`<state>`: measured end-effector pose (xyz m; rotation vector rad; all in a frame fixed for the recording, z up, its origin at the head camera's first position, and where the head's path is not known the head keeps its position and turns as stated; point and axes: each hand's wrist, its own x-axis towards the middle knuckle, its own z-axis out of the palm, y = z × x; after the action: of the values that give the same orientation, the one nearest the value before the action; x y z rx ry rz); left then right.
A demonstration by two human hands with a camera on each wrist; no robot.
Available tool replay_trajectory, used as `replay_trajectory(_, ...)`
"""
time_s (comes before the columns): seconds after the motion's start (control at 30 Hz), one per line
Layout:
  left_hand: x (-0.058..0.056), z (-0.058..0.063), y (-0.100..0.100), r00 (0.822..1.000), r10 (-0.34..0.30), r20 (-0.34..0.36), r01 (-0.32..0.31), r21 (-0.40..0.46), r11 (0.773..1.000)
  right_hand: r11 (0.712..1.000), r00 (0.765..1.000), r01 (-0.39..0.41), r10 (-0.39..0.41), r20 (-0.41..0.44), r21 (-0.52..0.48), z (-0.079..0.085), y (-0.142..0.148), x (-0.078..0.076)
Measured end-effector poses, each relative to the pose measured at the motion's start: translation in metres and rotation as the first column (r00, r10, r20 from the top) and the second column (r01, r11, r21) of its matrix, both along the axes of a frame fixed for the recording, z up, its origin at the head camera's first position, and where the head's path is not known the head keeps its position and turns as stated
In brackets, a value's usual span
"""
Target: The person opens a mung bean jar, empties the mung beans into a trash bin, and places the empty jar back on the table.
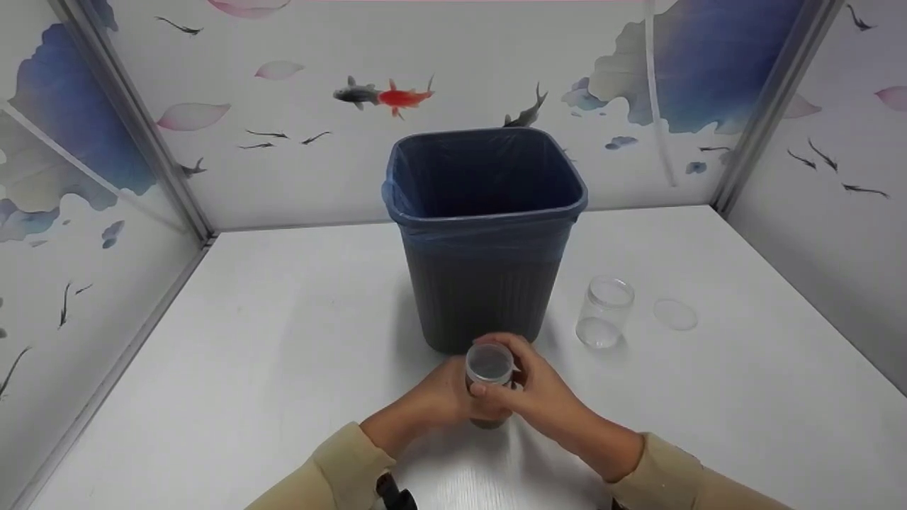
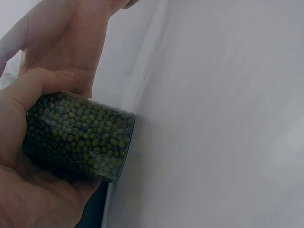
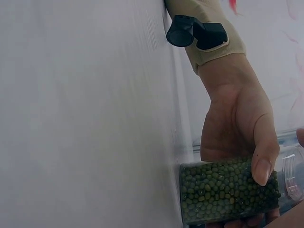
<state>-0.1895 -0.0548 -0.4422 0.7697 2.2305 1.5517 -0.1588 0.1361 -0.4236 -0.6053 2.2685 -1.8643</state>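
A clear jar of mung beans [image 2: 80, 133] stands upright just above the tabletop or on it; which of the two I cannot tell. My left hand [image 3: 237, 109] grips the jar around its lower body, thumb across the side. Around the top end of the same jar, my right hand [image 1: 535, 386] curls its thumb and fingers. The jar's clear top [image 1: 489, 360] looks round and see-through; whether a lid sits on it is hard to tell. Beans fill the part of the jar seen in both wrist views.
A dark bin [image 1: 489, 283] with a blue liner stands right behind my hands. To its right are a clear jar [image 1: 604, 315] with nothing visible inside and a flat clear disc [image 1: 675, 314]. Printed panels [image 1: 297, 170] enclose the white table [image 1: 283, 340] at the back and sides.
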Motion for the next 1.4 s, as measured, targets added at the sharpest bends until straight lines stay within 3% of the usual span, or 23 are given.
replay_trajectory(0.63, 0.0006, -0.0007, -0.0005, 0.998, -0.004, 0.070, 0.001, 0.037, 0.999, 0.999, 1.000, 0.017, -0.017, 0.021, -0.035, -0.0009, 0.0006, -0.0011)
replay_trajectory(1.4, 0.0018, 0.0023, -0.0021, 1.000, 0.006, 0.023, -0.006, -0.002, 1.000, 0.999, 1.000, -0.004, 0.005, 0.017, -0.037, -0.0007, -0.0005, -0.0010)
